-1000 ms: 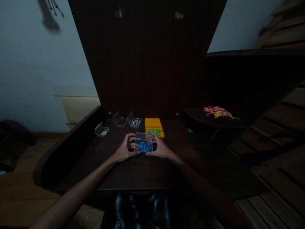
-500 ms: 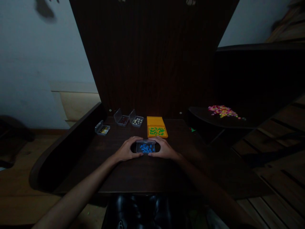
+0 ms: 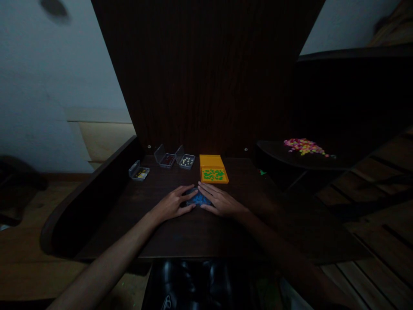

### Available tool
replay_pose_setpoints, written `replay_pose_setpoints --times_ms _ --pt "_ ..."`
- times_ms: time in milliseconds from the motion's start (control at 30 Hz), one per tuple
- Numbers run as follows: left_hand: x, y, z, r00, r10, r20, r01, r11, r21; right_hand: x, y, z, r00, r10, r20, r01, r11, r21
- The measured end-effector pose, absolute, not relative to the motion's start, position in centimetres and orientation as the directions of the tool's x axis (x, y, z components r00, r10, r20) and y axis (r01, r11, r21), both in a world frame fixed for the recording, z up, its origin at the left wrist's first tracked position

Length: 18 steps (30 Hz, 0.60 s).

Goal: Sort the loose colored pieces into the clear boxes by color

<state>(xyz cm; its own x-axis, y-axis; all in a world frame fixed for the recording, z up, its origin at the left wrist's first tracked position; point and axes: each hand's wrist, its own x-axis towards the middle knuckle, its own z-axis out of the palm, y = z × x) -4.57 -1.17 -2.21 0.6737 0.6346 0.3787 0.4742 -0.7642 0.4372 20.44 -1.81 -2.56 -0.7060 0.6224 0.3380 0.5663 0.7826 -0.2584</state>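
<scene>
A small clear plastic box (image 3: 198,199) with blue pieces inside lies on the dark table, its lid down. My left hand (image 3: 172,204) grips its left end, fingers along the far side and thumb at the near edge. Across the lid from the right stretch the fingers of my right hand (image 3: 222,202), with that thumb also at the near edge. Fingers cover part of the box. Just beyond it stands an open yellow case (image 3: 211,161) with green pieces in its tray.
Two open clear boxes, one with dark red pieces (image 3: 166,160) and one with white pieces (image 3: 187,162), stand at the back. Farther left is an open box with yellow pieces (image 3: 141,173). Colourful beads (image 3: 305,147) lie heaped on a right-hand shelf. A raised side panel (image 3: 93,193) borders the left.
The lid of the box with blue pieces has gone from raised to down. My fingers have moved from the box's sides onto its top, the right hand's reaching farther across.
</scene>
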Motion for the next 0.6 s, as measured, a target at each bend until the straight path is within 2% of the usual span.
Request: replay_pose_setpoints --times_ms 600 --pt "-4.14 -1.83 -2.51 0.718 0.599 0.354 0.539 -0.801 0.262 19.48 -2.12 -3.24 -0.721 0.616 0.317 0.618 0.779 -0.108"
